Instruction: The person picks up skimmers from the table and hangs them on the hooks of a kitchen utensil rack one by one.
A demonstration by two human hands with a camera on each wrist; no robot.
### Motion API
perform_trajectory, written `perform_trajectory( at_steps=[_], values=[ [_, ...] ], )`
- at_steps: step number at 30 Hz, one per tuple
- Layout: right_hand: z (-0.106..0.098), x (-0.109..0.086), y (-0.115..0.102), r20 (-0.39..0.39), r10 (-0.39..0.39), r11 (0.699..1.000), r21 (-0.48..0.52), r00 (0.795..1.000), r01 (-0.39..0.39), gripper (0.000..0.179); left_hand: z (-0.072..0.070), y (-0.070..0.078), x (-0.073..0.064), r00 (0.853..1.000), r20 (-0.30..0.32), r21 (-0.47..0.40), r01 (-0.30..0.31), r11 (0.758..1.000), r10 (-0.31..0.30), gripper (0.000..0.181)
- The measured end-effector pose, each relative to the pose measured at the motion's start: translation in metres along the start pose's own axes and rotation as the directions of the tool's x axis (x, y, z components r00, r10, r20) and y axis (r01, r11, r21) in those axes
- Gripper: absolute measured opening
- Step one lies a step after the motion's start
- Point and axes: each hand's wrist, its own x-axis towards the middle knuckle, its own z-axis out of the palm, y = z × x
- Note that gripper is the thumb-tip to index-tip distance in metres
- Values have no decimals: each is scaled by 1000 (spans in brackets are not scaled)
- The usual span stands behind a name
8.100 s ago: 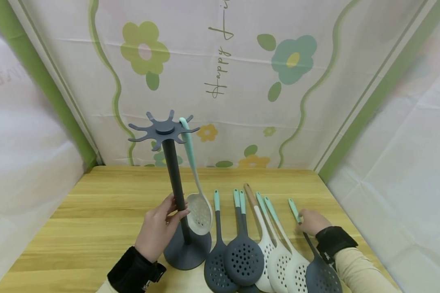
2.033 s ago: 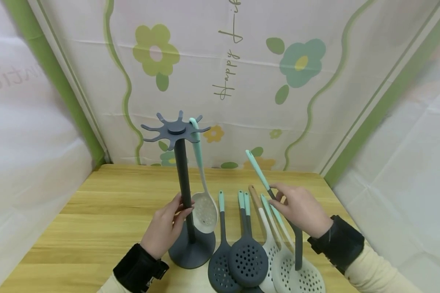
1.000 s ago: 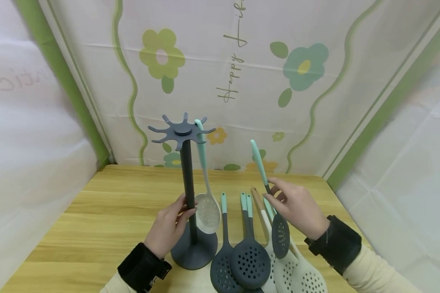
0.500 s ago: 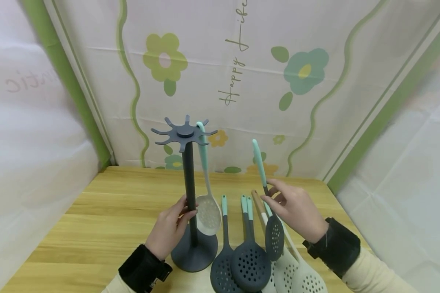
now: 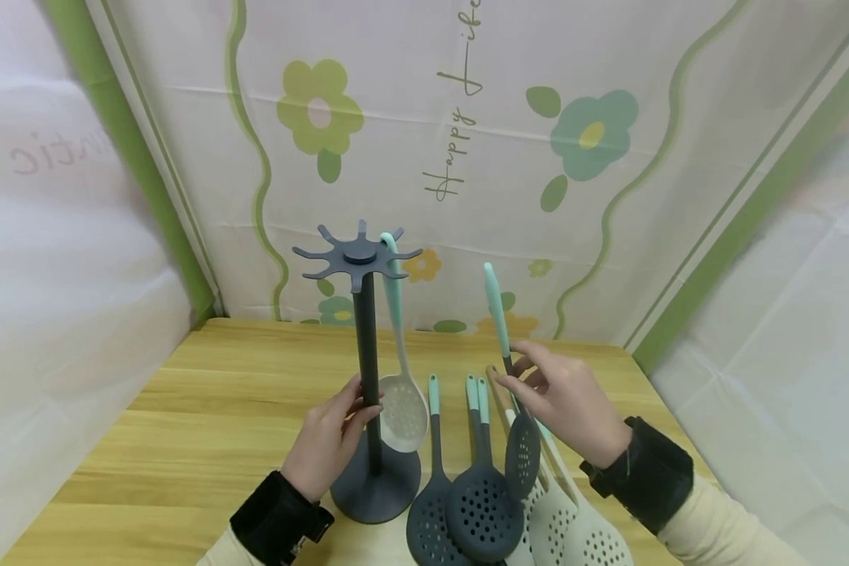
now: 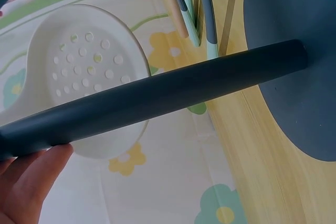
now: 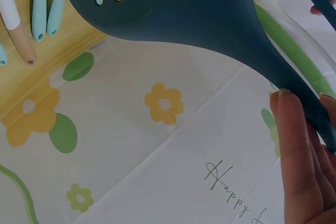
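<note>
Dark skimmer, right of centre, is pinched handle-up by right fingers; left fingers clamp the centre-left stand, seemingly steadying it.

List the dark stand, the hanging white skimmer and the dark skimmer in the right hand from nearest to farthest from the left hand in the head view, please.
1. Dark stand: gripped by the left hand.
2. White skimmer: hanging from the stand, just right of its pole.
3. Dark skimmer: farther right, held in the right hand.
</note>
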Motion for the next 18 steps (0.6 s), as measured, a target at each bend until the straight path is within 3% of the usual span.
perform_trajectory(
  at_steps=[7, 18],
  values=[
    [0, 4, -4, 8, -3, 998, 61, 1000, 3, 35, 1, 0, 0, 1000, 3, -12, 14, 1000, -14, 44],
    [1, 10, -10, -14, -27, 998, 56, 1000, 28, 38, 1, 2, 1, 1000, -26, -23, -12, 1000, 11, 41]
  ],
)
